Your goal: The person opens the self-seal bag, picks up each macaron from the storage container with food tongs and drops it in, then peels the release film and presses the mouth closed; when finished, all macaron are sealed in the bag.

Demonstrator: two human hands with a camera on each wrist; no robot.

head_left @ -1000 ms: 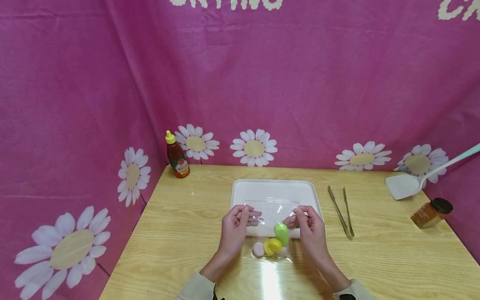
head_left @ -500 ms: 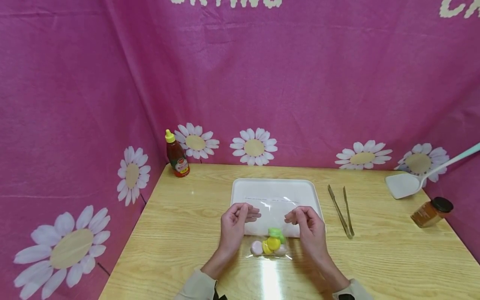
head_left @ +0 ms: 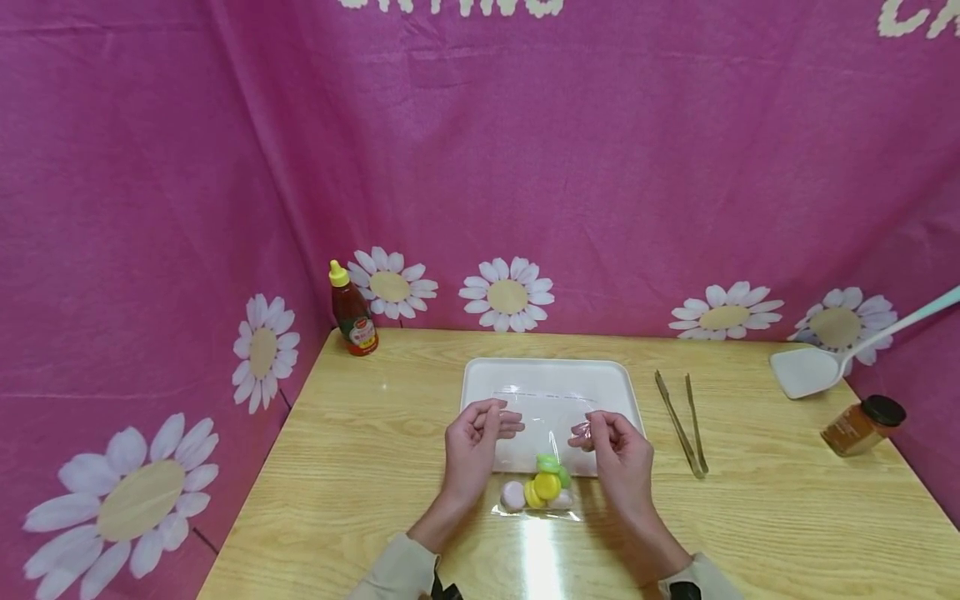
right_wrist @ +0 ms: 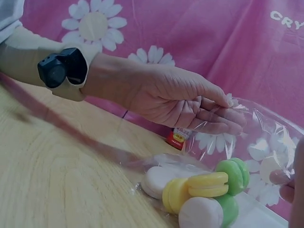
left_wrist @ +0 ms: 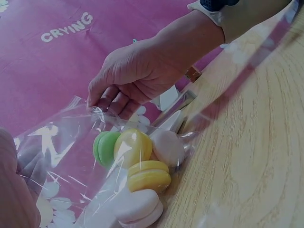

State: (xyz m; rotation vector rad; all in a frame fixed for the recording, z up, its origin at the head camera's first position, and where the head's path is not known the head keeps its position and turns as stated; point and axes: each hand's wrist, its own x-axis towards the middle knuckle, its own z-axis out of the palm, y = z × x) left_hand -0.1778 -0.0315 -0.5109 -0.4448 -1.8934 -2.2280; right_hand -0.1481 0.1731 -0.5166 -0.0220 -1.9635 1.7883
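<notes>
Both hands hold a clear plastic bag (head_left: 542, 425) upright by its upper sides. My left hand (head_left: 472, 454) pinches the left side between thumb and forefinger, the other fingers extended behind the film. On the opposite side my right hand (head_left: 622, 458) has the same thumb-and-finger grip. Gathered at the bottom of the bag are several macarons: green (right_wrist: 232, 175), yellow (left_wrist: 148, 176) and pale lilac-white (left_wrist: 140, 209). The bag's bottom hangs close over the table, in front of a white tray (head_left: 546, 372) that shows through the film.
Metal tongs (head_left: 681, 429) lie right of the tray on the wooden table (head_left: 360, 467). Farther right are a black-lidded jar (head_left: 862, 425) and a white turner (head_left: 806, 372) with a mint handle. A ketchup bottle (head_left: 354, 318) stands at the back left against the pink cloth (head_left: 600, 167).
Inside the bag, a green macaron that was higher, near my right hand, has dropped onto the yellow ones at the bottom. My hands have stayed almost in place.
</notes>
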